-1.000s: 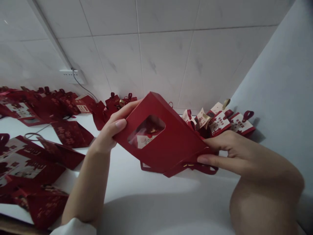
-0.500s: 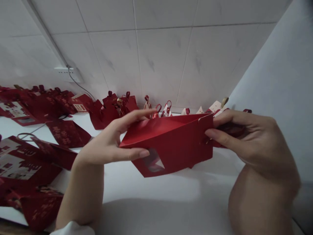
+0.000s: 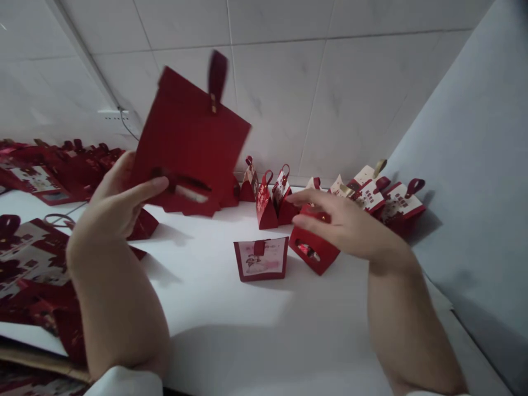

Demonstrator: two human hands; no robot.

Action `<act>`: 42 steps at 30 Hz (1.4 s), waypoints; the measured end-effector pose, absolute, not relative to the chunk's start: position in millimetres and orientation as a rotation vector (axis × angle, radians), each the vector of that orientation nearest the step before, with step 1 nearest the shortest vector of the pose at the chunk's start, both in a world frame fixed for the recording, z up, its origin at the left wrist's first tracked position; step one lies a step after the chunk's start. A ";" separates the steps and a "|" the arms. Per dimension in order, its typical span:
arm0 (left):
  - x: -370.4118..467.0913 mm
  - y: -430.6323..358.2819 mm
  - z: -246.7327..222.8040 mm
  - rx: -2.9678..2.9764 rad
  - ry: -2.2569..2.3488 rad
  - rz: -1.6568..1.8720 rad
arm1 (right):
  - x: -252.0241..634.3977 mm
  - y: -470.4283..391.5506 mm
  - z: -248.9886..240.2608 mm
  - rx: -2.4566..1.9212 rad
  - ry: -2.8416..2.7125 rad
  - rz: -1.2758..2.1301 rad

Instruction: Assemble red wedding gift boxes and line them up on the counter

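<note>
In my left hand (image 3: 119,192) is a red gift box (image 3: 185,137) with a dark ribbon loop at its top and a small cut-out window, raised and tilted above the table. The thumb lies on its front face near the window; the other fingers are mostly behind it. My right hand (image 3: 342,220) is open, its fingers stretched leftward in front of a smaller red box (image 3: 315,253) with a window. Whether the fingertips touch that box I cannot tell. A small card-like box with a pale printed front (image 3: 264,261) stands just left of it.
Several red and cream boxes with loops (image 3: 402,203) stand along the tiled wall at the right. More red boxes (image 3: 33,253) crowd the left side of the white table (image 3: 231,319). A power strip (image 3: 115,118) with a cable is on the wall.
The red box has swung up and left in my left hand and now stands more upright. My right hand has let go of it and moved left, over the smaller box.
</note>
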State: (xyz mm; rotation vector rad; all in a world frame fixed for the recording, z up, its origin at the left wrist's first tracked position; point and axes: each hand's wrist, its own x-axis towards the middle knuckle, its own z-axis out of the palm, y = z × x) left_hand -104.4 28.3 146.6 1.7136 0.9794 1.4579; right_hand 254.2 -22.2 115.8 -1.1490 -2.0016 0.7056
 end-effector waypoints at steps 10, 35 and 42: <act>-91.0 115.7 5.0 1.532 1.194 1.167 | 224.8 -8.4 88.8 -1.438 -2.534 0.621; 15.5 43.3 -64.8 1.202 1.012 1.250 | 171.2 8.2 -68.4 -1.073 -1.157 1.040; 20.6 42.0 -72.6 0.995 0.799 1.100 | 189.9 2.0 -80.0 -1.042 -1.004 1.188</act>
